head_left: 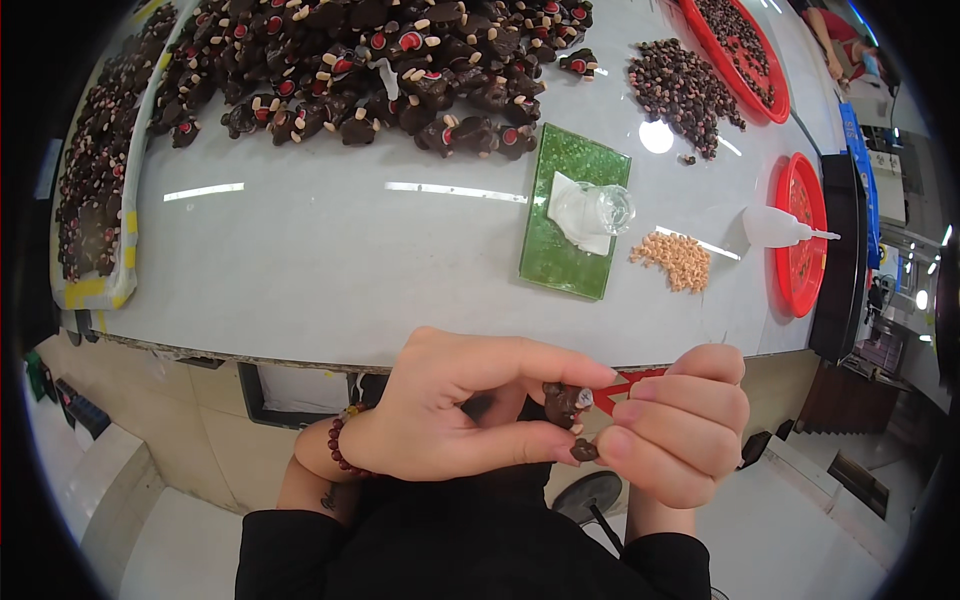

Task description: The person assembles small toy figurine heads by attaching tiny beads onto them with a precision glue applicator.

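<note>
Between the thumb and forefinger of my left hand is a small dark brown figurine with a pale spot on its upper side. My right hand has its fingers curled, thumb and forefinger pinching at a small dark brown piece by the figurine's lower end. Whether that piece is joined to the figurine I cannot tell. Both hands are in front of the table's near edge. Past them on the table lies a heap of tan bits. Beside it, a green tile carries a white tissue and a small clear cup.
Many similar brown figurines are piled at the far side. A long tray of them runs along the left. Small dark pieces lie far right, near a red tray. A white squeeze bottle rests against another red tray.
</note>
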Action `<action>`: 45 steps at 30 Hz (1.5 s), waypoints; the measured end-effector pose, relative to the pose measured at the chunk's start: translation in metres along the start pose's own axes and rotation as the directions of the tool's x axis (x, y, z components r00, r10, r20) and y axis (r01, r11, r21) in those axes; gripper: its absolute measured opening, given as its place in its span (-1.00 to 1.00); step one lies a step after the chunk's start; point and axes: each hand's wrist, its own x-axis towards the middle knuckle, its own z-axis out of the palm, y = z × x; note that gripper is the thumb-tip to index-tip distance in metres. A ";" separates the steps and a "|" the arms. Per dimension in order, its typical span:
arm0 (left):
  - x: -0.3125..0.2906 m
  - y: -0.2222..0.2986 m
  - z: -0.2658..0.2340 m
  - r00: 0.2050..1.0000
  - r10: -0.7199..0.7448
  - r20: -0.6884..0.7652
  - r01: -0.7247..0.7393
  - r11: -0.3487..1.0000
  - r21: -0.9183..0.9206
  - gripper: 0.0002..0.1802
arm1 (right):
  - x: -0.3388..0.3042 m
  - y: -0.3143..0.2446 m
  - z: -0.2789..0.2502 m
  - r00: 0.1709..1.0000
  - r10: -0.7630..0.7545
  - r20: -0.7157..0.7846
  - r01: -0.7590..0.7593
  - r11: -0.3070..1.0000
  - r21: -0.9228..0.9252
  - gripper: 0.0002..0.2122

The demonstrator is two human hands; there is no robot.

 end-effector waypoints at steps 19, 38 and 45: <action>0.004 -0.003 0.007 0.948 0.304 -0.092 -0.261 0.911 0.320 -0.74 | -0.001 -0.002 0.003 0.999 -0.005 0.046 0.009 0.995 -0.099 -0.79; -0.044 0.088 -0.157 0.325 0.793 -0.515 0.628 0.226 0.745 -0.59 | -0.025 0.026 -0.003 0.996 0.014 -0.089 -0.020 0.998 -0.067 -0.85; -0.024 0.059 -0.160 0.748 0.517 -0.417 0.438 0.089 0.895 -0.69 | -0.032 0.033 -0.017 0.993 0.029 -0.114 -0.040 0.994 -0.104 -0.85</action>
